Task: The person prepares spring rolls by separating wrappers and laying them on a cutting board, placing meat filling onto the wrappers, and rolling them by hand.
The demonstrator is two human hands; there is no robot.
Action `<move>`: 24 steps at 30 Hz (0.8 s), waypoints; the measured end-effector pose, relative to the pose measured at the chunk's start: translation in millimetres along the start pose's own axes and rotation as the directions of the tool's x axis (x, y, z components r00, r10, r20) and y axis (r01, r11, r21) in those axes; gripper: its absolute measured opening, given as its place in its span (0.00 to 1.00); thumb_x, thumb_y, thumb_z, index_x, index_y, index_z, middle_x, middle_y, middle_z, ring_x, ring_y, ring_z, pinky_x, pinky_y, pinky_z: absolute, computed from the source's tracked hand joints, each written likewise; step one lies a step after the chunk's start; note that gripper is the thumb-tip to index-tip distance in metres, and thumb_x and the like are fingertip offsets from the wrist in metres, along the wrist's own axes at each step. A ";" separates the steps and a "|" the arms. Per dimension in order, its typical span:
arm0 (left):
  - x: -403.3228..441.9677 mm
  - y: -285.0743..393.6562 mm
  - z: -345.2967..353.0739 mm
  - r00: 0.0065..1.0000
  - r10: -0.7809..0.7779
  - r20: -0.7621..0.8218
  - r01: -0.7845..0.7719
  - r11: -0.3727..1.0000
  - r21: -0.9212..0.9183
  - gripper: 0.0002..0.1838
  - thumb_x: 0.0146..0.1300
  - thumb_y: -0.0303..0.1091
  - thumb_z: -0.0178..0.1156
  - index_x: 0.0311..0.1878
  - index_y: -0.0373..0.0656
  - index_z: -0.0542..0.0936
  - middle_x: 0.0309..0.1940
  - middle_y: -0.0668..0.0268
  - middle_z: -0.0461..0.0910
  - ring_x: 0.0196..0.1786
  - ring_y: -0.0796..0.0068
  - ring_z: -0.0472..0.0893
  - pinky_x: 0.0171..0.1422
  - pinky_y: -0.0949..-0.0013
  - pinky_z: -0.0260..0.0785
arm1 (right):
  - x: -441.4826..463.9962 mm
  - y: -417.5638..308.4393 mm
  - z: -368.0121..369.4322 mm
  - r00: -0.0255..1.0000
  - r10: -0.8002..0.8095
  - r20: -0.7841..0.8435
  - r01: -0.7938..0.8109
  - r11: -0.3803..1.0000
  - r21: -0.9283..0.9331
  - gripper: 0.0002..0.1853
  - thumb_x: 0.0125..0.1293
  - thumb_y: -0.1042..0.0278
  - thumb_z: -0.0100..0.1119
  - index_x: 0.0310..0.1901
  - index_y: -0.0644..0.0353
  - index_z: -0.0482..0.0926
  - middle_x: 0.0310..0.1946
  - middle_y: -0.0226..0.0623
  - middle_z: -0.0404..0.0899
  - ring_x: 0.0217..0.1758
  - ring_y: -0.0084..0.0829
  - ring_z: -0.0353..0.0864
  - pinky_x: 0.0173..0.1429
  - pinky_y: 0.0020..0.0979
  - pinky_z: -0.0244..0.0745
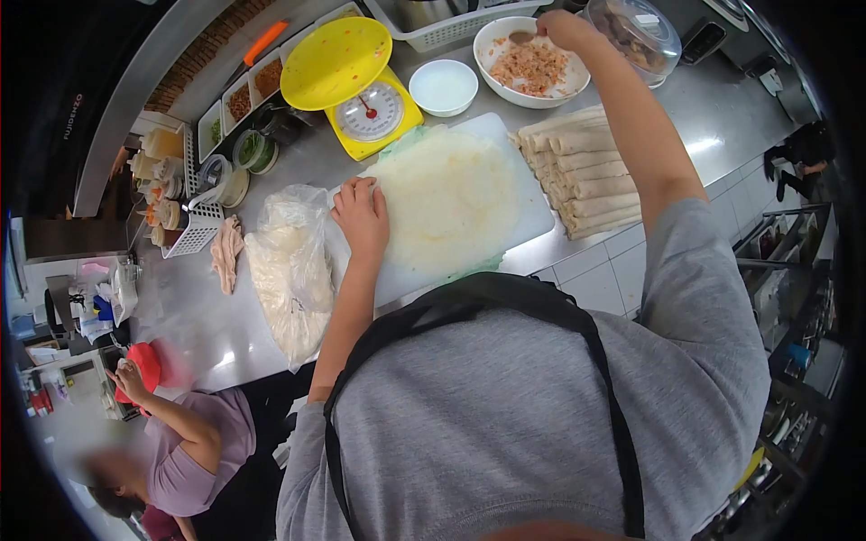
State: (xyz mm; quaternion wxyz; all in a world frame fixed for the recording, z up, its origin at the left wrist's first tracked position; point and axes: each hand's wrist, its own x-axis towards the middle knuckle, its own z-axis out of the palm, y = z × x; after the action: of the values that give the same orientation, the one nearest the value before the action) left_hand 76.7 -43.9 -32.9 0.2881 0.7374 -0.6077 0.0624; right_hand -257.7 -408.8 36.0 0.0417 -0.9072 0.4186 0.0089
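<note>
My right hand (564,30) reaches to the far side and is closed on a spoon (521,37), whose head is inside a white bowl (577,88) of reddish minced filling (532,70). Most of the spoon's handle is hidden in the hand. On the left edge of a white cutting board (537,203) lies my left hand (361,216), fingers loosely bent and apart, holding nothing. Beside its fingertips a thin pale round wrapper (451,194) lies spread on the board. A plastic bag of pale wrappers (289,270) is just left of that hand.
Rolled wraps (586,171) are stacked right of the board. Beyond it stand a yellow scale (365,113) and a small white bowl (443,87). A crumpled cloth (227,254) and a bottle basket (197,230) are at left. Another person (203,433) works at lower left.
</note>
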 end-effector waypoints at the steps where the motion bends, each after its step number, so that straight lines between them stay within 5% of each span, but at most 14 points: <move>1: -0.1 0.2 0.2 1.000 0.004 0.005 -0.004 1.000 0.006 0.10 0.60 0.34 0.58 0.45 0.50 0.77 0.49 0.65 0.72 0.51 0.61 0.69 0.52 0.57 0.56 | 3.4 -6.5 2.7 0.983 0.174 -0.055 -0.177 0.983 -0.056 0.08 0.59 0.71 0.55 0.38 0.59 0.82 0.38 0.44 0.81 0.44 0.39 0.81 0.47 0.37 0.75; 2: 0.1 0.7 0.6 1.000 0.010 0.009 -0.010 1.000 0.006 0.10 0.60 0.34 0.58 0.45 0.50 0.77 0.49 0.65 0.72 0.51 0.61 0.69 0.52 0.57 0.56 | 6.3 -11.7 3.8 0.934 0.338 -0.119 -0.350 0.931 -0.101 0.10 0.60 0.67 0.56 0.38 0.63 0.83 0.37 0.47 0.82 0.43 0.38 0.83 0.45 0.35 0.77; 3: -0.2 0.6 0.4 1.000 0.013 0.002 -0.013 1.000 0.007 0.10 0.59 0.34 0.58 0.45 0.50 0.77 0.48 0.65 0.72 0.51 0.61 0.69 0.52 0.57 0.56 | 3.9 -17.3 0.5 0.932 0.343 -0.118 -0.354 0.930 -0.097 0.10 0.60 0.67 0.56 0.38 0.63 0.83 0.37 0.47 0.82 0.43 0.38 0.83 0.45 0.35 0.77; 6: 0.5 -0.5 0.9 1.000 0.011 -0.005 -0.011 1.000 0.009 0.10 0.59 0.35 0.58 0.45 0.50 0.77 0.48 0.65 0.73 0.51 0.62 0.69 0.53 0.57 0.56 | -16.2 -43.1 -26.7 0.954 -0.299 0.029 0.289 0.940 0.180 0.09 0.56 0.74 0.58 0.39 0.55 0.81 0.38 0.41 0.80 0.43 0.38 0.78 0.46 0.37 0.73; 8: -2.4 -0.9 -0.1 1.000 -0.002 0.000 0.002 1.000 0.011 0.10 0.59 0.35 0.58 0.45 0.50 0.77 0.48 0.65 0.73 0.51 0.62 0.69 0.53 0.57 0.56 | -29.9 -49.1 -32.0 0.941 -0.339 -0.010 0.335 0.923 0.190 0.09 0.54 0.70 0.62 0.38 0.57 0.82 0.34 0.39 0.81 0.37 0.34 0.78 0.40 0.36 0.73; 11: 0.0 -0.6 0.0 1.000 0.011 -0.014 -0.010 1.000 0.011 0.11 0.58 0.34 0.58 0.44 0.49 0.77 0.46 0.66 0.73 0.51 0.62 0.69 0.54 0.57 0.56 | -41.8 -40.0 -64.6 0.943 -0.333 0.000 0.324 0.919 0.225 0.10 0.51 0.69 0.64 0.37 0.59 0.82 0.29 0.36 0.81 0.29 0.30 0.78 0.31 0.34 0.73; 13: -0.5 -1.2 1.4 1.000 0.004 -0.011 -0.004 1.000 0.017 0.10 0.59 0.35 0.58 0.44 0.50 0.77 0.48 0.66 0.73 0.51 0.62 0.69 0.54 0.56 0.56 | -43.1 -41.2 -77.0 0.898 0.035 0.439 -0.166 0.950 0.263 0.11 0.49 0.70 0.64 0.37 0.60 0.83 0.24 0.33 0.80 0.20 0.26 0.75 0.24 0.31 0.71; 18: -0.2 -1.2 1.8 1.000 0.005 -0.002 -0.005 1.000 0.019 0.10 0.59 0.35 0.58 0.45 0.50 0.77 0.48 0.66 0.73 0.52 0.62 0.69 0.54 0.57 0.56 | -53.3 -44.4 -50.1 0.866 0.059 0.497 -0.144 0.981 0.134 0.10 0.48 0.73 0.63 0.36 0.58 0.84 0.22 0.33 0.80 0.19 0.25 0.75 0.23 0.29 0.71; 20: -1.6 -2.5 0.6 1.000 0.000 0.000 0.000 1.000 0.020 0.10 0.59 0.35 0.58 0.45 0.50 0.77 0.48 0.66 0.73 0.52 0.63 0.69 0.54 0.57 0.56 | -73.9 -40.1 -58.3 0.964 -0.153 0.218 0.124 0.982 0.142 0.11 0.49 0.73 0.62 0.36 0.58 0.84 0.23 0.33 0.81 0.20 0.25 0.76 0.23 0.29 0.72; 21: -1.7 -2.8 0.8 1.000 0.008 -0.004 -0.008 1.000 0.018 0.10 0.59 0.35 0.58 0.45 0.50 0.77 0.48 0.67 0.73 0.52 0.63 0.69 0.54 0.57 0.55 | -40.5 -33.4 -48.2 0.912 0.169 0.374 -0.170 0.985 -0.029 0.09 0.49 0.74 0.62 0.35 0.58 0.84 0.24 0.34 0.82 0.20 0.26 0.77 0.24 0.28 0.73; 24: -1.6 -2.5 1.7 1.000 0.008 -0.005 -0.008 1.000 0.013 0.10 0.59 0.35 0.58 0.45 0.50 0.77 0.48 0.67 0.73 0.52 0.63 0.69 0.55 0.57 0.55 | -53.0 -50.2 -77.2 0.879 0.091 0.468 -0.161 0.981 0.111 0.07 0.50 0.73 0.63 0.33 0.59 0.84 0.26 0.34 0.83 0.22 0.26 0.79 0.25 0.28 0.74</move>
State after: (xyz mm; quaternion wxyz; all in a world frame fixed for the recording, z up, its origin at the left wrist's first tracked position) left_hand 78.2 -43.1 -35.8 0.2846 0.7366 -0.6096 0.0691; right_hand -255.4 -342.6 119.0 0.2056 -0.8443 0.4545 0.1958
